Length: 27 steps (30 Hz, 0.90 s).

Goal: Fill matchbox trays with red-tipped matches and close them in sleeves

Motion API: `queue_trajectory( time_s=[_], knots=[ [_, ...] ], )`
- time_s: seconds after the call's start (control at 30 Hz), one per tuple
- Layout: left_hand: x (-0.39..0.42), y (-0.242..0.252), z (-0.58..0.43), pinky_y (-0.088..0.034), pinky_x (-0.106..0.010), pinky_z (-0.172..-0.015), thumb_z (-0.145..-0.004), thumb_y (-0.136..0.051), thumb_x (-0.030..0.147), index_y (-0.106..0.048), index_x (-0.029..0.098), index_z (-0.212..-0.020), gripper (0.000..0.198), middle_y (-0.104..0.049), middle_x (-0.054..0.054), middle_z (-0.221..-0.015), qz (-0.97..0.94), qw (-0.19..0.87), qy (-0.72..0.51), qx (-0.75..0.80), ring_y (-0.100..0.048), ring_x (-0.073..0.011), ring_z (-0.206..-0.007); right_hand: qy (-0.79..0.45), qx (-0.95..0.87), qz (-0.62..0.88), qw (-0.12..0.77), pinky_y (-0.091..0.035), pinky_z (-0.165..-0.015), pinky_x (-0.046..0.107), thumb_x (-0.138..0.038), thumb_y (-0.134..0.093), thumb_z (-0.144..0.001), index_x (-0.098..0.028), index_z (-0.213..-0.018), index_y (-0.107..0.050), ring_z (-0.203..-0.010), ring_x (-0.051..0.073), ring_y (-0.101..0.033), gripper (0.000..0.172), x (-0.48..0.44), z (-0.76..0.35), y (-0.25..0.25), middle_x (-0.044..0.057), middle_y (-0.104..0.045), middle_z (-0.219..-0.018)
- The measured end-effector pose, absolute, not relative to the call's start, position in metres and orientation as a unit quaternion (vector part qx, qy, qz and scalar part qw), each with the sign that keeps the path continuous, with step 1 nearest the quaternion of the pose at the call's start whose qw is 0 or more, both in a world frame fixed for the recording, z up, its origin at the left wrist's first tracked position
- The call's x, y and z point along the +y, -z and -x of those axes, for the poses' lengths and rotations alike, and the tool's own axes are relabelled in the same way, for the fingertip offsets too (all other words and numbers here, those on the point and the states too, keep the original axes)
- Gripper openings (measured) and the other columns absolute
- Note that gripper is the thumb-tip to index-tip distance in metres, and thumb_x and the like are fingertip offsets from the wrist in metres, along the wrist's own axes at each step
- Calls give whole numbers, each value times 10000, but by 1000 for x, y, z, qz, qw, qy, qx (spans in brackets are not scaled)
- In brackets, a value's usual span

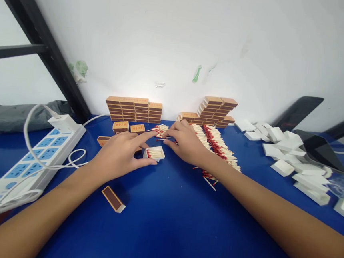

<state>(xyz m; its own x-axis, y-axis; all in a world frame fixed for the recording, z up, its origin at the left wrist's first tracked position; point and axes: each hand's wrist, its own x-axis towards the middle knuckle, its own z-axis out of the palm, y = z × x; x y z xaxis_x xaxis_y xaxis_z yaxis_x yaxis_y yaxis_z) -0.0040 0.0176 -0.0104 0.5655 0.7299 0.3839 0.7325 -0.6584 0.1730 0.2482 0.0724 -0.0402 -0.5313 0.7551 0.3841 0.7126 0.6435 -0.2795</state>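
white tray (160, 157), part-filled, within wide left grip (122, 150); right grip (187, 142) narrow by loose matches (160, 130), hold unclear; filling seems in hand, next calls for light pinch.

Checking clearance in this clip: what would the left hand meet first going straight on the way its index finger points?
The left hand would likely meet the small heap of matches first, with the right hand just beyond; depth is unclear here.
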Motion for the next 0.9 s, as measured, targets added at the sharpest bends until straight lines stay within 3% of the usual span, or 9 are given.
queue_trajectory(
  time_s=[0.2, 0.7, 0.9],
  knots=[
    [17, 11, 5, -586, -386, -872, -886, -864, 500, -572, 280, -1552, 760, -853, -19, -1043, 883, 1, 221, -414, -785, -280, -1005, -18, -878, 422, 224, -432, -970, 468, -237, -674, -1020, -198, -968, -737, -1075, 299, -500, 91, 75, -247, 46, 111, -632, -1034],
    [18, 11, 5, -583, -385, -837, -852, -902, 479, -569, 277, -1555, 803, -853, 2, -1028, 884, 22, 223, -410, -782, -274, -974, 21, -859, 462, 219, -454, -965, 494, -296, -693, -1010, -178, -1010, -735, -1112, 340, -533, 125, 78, -250, 49, 137, -676, -1066],
    [17, 10, 4, -582, -386, -851, -855, -899, 480, -574, 262, -1552, 799, -854, -8, -1037, 884, 15, 219, -412, -783, -276, -972, -11, -871, 440, 217, -433, -976, 475, -204, -639, -1027, -187, -935, -735, -1059, 302, -517, 134, 75, -247, 44, 117, -669, -1013]
  ],
)
